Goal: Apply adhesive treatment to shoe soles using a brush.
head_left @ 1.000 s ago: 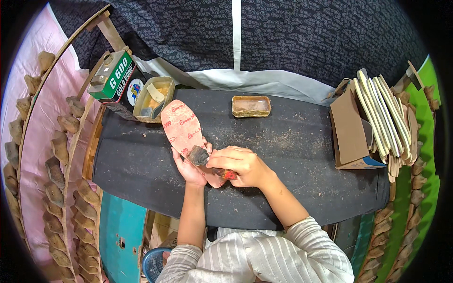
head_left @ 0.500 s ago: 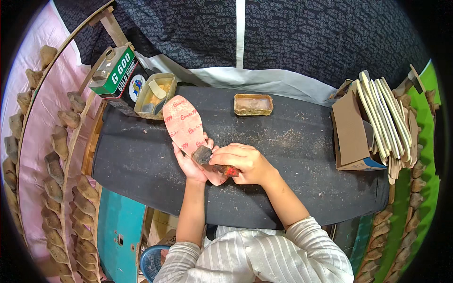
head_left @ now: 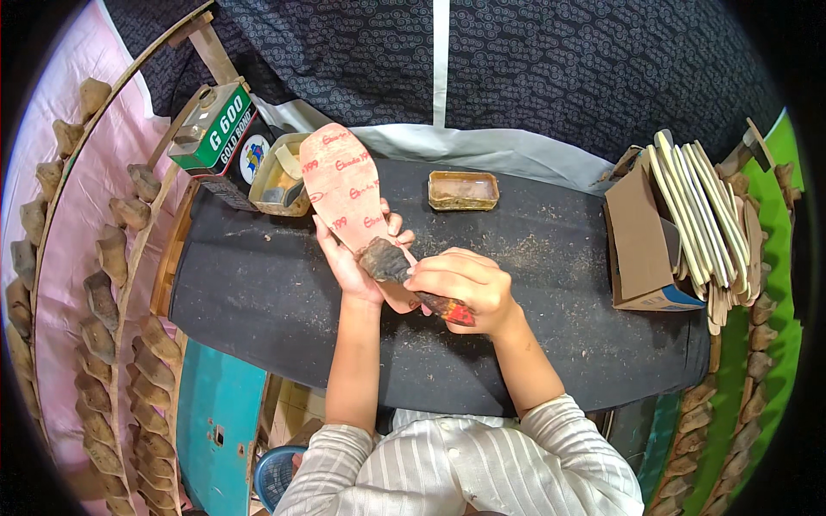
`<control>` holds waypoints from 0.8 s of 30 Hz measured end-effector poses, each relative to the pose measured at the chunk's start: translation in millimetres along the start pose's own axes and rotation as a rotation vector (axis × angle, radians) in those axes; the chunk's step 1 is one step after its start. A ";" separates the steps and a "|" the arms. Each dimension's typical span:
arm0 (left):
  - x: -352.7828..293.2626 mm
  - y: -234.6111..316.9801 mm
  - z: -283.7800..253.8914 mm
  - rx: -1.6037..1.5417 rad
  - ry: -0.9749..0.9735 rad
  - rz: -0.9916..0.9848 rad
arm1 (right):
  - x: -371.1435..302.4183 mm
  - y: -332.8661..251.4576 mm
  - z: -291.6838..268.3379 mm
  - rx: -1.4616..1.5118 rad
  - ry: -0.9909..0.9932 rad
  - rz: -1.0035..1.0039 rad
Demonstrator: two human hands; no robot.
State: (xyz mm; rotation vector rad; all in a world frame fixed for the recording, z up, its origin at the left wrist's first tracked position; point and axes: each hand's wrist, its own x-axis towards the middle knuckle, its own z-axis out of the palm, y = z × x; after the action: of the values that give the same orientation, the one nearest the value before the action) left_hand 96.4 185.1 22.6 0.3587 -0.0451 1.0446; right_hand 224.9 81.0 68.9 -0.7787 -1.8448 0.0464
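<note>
My left hand (head_left: 354,262) holds a pink shoe insole (head_left: 342,185) from underneath, its toe end pointing away from me toward the back of the table. My right hand (head_left: 465,288) grips a brush (head_left: 394,267) with a red and black handle, its dark bristle head pressed against the heel half of the insole. Both hands hover over the middle of the dark work table (head_left: 258,292).
A green tin can (head_left: 211,129) and a square tub (head_left: 280,176) stand at the back left. A small rectangular tray (head_left: 463,190) sits behind my hands. On the right, a cardboard box (head_left: 645,245) holds stacked insoles (head_left: 701,219). Shoe lasts (head_left: 112,301) line racks on both sides.
The insole has tilted up and away, its toe now reaching farther toward the tub. My right hand with the brush has shifted slightly along the insole's heel end.
</note>
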 end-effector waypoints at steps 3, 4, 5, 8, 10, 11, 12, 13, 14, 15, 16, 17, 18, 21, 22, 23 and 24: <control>5.8 -0.4 7.0 0.001 -0.046 -0.039 | 0.2 -1.0 -4.9 -0.003 0.035 -0.023; 7.8 1.1 5.8 0.000 -0.046 -0.041 | 1.6 -3.1 -7.5 0.013 0.007 -0.036; 10.1 3.3 3.6 -0.002 -0.069 -0.037 | 2.5 -4.9 -9.8 0.030 -0.022 -0.048; 17.2 8.4 -0.3 0.004 -0.097 -0.033 | 0.1 -11.3 -13.8 0.043 -0.103 -0.040; 19.5 9.6 -1.1 0.037 -0.110 -0.033 | -0.1 -11.5 -9.5 0.029 -0.086 -0.029; 19.8 10.0 -2.1 0.036 -0.110 -0.036 | 1.0 -10.7 -6.3 -0.012 -0.029 -0.055; 19.5 10.3 -3.6 0.034 -0.091 -0.034 | 1.3 -9.5 -3.5 -0.053 0.028 -0.081; 19.6 10.4 -5.1 0.033 -0.072 -0.030 | 0.1 -6.4 -0.9 -0.061 0.020 -0.066; 18.9 9.3 -5.9 0.032 -0.072 -0.032 | -0.4 -4.4 0.4 -0.062 0.021 -0.064; 17.7 7.6 -6.6 0.061 0.008 -0.021 | -0.8 -2.8 1.4 -0.053 0.007 -0.053; 16.0 7.9 -7.8 0.092 0.091 -0.005 | -0.9 -1.8 3.0 -0.038 -0.008 -0.043; 15.6 8.9 -10.8 0.093 0.095 -0.003 | -0.8 -1.8 2.7 -0.034 -0.010 -0.042; 15.4 10.1 -15.5 0.094 0.103 0.009 | -0.7 -2.7 0.5 -0.006 -0.055 -0.003; 13.0 16.7 -21.7 0.072 0.069 0.033 | -1.2 -6.0 -5.0 0.023 -0.144 0.038; 13.1 17.9 -22.1 0.048 0.023 0.038 | -2.0 -6.2 -6.1 0.017 -0.184 0.046; 13.7 19.2 -22.0 0.047 0.023 0.037 | -1.7 -5.6 -5.0 0.016 -0.184 0.047; 14.3 20.7 -21.3 0.040 0.076 0.042 | -1.2 -4.7 -2.2 0.010 -0.157 0.030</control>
State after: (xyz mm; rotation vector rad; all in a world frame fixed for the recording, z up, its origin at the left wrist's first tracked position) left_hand 83.2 213.0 11.0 0.3551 0.0361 1.1010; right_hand 224.7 76.0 70.6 -0.8153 -1.9790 0.1387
